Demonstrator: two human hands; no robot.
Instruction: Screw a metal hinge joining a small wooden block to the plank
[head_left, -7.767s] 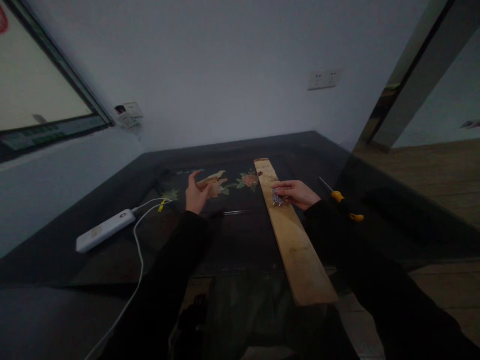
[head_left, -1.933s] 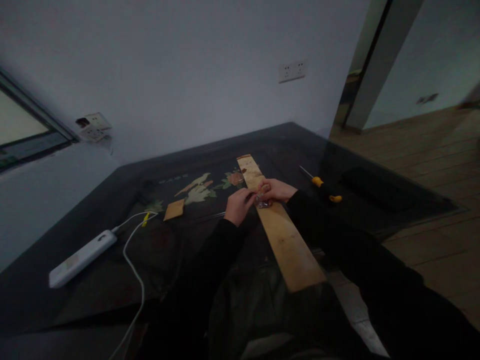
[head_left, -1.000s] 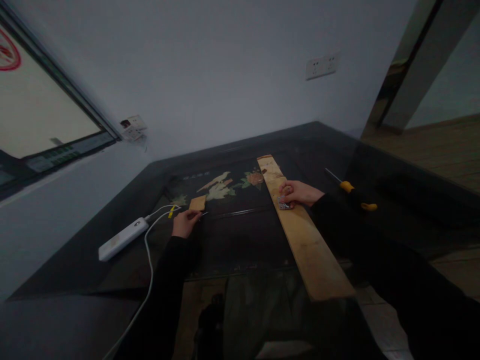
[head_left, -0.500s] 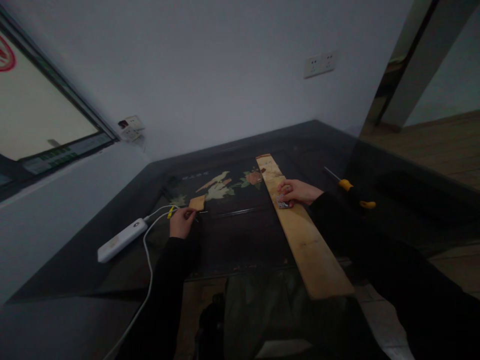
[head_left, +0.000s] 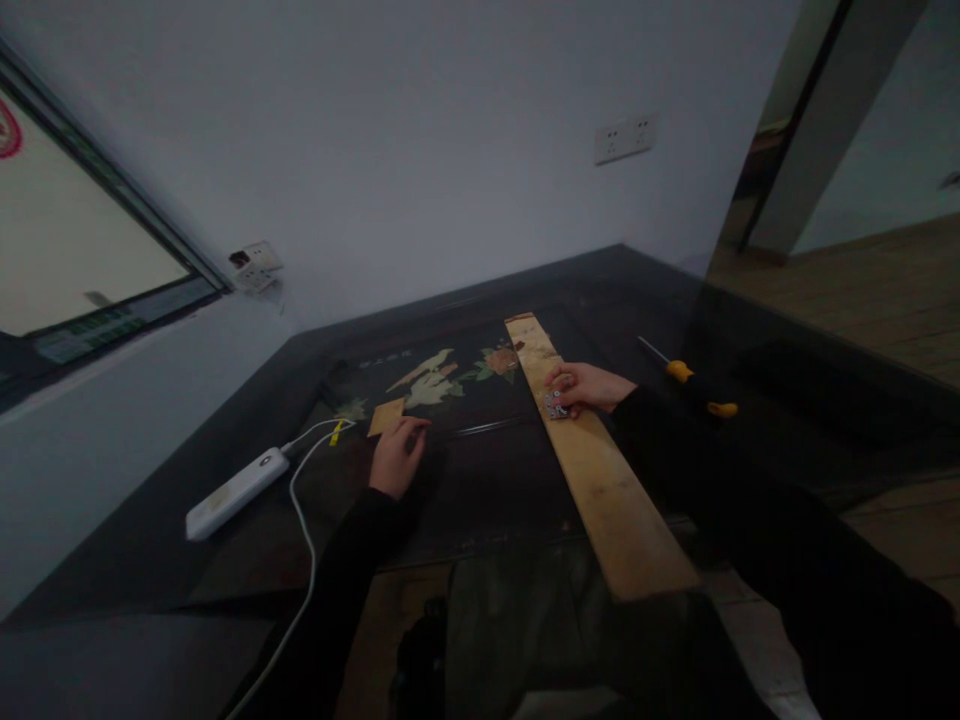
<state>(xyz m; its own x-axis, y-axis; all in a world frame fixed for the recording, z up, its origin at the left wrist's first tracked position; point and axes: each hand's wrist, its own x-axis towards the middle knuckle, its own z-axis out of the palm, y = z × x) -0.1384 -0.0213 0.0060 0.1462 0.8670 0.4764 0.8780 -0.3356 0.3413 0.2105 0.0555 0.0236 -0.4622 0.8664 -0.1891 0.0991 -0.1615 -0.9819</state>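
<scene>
A long wooden board (head_left: 592,470) lies over the dark table, its near end jutting past the front edge. On its upper part sits a small metal plate with holes (head_left: 556,404). The fingers of my right hand (head_left: 592,385) are closed on this plate and press it to the wood. My left hand (head_left: 397,458) hovers or rests on the tabletop beside a small tan square piece (head_left: 386,416), fingers drawn together; whatever they pinch is too small to make out.
To the right lies a screwdriver with a yellow and black handle (head_left: 681,372). A white power strip (head_left: 238,492) stands at the left, its white cable (head_left: 306,530) running down past my left arm. A painted bird and flowers decorate the dark table (head_left: 480,480). The wall (head_left: 450,150) borders its back.
My left hand has moved right, away from the yellow cable tag and past the tan square. My right hand still holds the metal plate on the board. The view has shifted slightly.
</scene>
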